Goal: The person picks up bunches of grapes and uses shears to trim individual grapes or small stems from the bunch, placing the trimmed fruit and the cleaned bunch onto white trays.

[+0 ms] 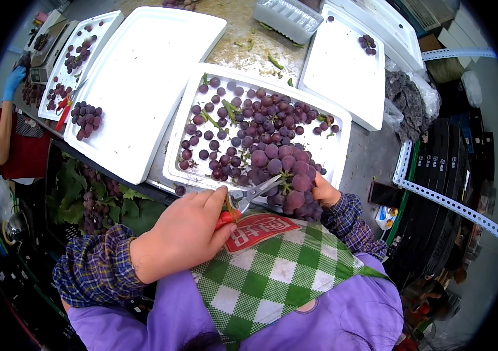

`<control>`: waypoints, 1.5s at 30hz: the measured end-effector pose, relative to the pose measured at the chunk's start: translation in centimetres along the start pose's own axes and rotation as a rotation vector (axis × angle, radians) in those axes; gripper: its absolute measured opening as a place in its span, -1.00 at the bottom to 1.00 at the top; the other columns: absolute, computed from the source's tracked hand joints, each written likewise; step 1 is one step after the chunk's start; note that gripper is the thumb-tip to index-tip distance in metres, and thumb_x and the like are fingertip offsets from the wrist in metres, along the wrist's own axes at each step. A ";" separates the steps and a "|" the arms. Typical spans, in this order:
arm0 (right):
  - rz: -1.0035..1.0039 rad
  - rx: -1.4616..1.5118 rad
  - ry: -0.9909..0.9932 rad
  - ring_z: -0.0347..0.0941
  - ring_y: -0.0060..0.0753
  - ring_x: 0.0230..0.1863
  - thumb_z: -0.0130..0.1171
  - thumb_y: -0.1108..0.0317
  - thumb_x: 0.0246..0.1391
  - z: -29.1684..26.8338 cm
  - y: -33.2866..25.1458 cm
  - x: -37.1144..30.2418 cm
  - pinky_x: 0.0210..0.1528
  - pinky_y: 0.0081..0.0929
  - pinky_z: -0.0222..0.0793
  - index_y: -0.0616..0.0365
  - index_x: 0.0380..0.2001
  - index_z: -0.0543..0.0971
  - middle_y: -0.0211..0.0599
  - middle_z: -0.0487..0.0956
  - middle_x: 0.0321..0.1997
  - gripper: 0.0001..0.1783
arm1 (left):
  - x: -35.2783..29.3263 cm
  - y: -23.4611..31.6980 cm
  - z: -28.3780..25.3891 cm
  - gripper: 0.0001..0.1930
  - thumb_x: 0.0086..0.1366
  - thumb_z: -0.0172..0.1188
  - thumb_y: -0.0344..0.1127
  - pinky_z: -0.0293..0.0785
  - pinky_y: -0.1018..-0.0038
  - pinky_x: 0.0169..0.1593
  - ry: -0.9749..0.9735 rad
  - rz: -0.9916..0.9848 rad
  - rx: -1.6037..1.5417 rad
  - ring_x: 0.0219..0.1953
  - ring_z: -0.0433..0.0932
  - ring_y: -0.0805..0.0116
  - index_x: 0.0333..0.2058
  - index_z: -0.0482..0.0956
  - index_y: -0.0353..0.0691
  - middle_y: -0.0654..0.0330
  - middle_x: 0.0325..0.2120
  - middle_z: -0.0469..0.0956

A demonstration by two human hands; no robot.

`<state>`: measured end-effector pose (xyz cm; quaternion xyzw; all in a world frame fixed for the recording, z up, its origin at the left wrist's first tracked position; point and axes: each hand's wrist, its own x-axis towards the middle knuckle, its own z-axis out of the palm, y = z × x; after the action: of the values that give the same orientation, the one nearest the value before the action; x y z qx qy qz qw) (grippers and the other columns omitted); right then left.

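My left hand [184, 228] is closed round the red handles of a pair of pruning snips [260, 188]. Their metal blades reach into the stems of a bunch of dark purple grapes [287, 167]. The bunch is gripped by my right hand [325, 191], whose fingers are partly hidden behind the fruit. It hangs over the near edge of a white foam tray [170, 158], in which many loose grapes [269, 114] and a few green stem pieces lie. One loose grape [180, 190] rests outside the tray, beside its near left corner.
A foam tray [149, 64] to the left holds a small bunch [87, 120]; another tray [342, 64] stands at the back right. A clear plastic box [289, 20] sits at the back. Below left is a crate of leafy grapes [97, 205]. A blue-gloved co-worker's hand [14, 82] shows far left.
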<state>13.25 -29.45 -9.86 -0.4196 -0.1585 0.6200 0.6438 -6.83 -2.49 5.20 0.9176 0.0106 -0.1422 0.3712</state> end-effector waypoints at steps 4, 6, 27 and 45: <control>0.047 0.097 -0.030 0.32 -0.18 0.34 0.48 0.10 -0.11 -0.4 0.5 -0.2 0.37 -0.21 0.28 0.23 0.43 0.00 -0.05 0.27 0.39 0.17 | 0.4 -0.4 0.3 -0.34 0.18 0.31 -0.24 0.47 0.21 -0.02 0.104 0.090 0.179 -0.15 0.52 -0.08 0.15 0.32 -0.55 -0.16 -0.14 0.52; 0.055 0.106 -0.002 0.34 -0.16 0.33 0.44 0.19 -0.08 -0.5 0.8 -0.4 0.36 -0.20 0.30 0.22 0.44 0.00 -0.03 0.26 0.39 0.13 | 0.6 -0.5 0.4 -0.34 0.16 0.32 -0.25 0.47 0.21 -0.03 0.090 0.079 0.159 -0.16 0.52 -0.07 0.15 0.33 -0.54 -0.15 -0.14 0.53; 0.323 0.506 0.148 0.42 -0.13 0.27 0.26 0.28 0.15 1.3 0.0 -0.8 0.32 -0.21 0.37 0.27 0.38 0.15 0.01 0.36 0.33 -0.19 | 2.1 -3.9 2.4 -0.31 0.13 0.34 -0.33 0.46 0.23 0.07 0.141 0.251 0.177 -0.07 0.52 -0.04 0.19 0.30 -0.52 -0.15 -0.05 0.51; 0.285 0.659 0.031 0.46 -0.25 0.21 -0.03 0.24 0.37 0.6 0.6 -0.6 0.28 -0.27 0.44 0.19 0.37 0.19 -0.06 0.38 0.33 -0.42 | 1.3 -4.6 3.1 -0.50 0.31 0.20 -0.26 0.53 0.19 -0.08 0.066 0.038 -0.200 -0.16 0.59 -0.10 0.15 0.37 -0.40 -0.14 -0.20 0.58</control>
<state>12.37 -29.85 -9.76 -0.2170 0.1200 0.7149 0.6538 -6.97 -1.41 -0.36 0.8802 0.0193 -0.1031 0.4629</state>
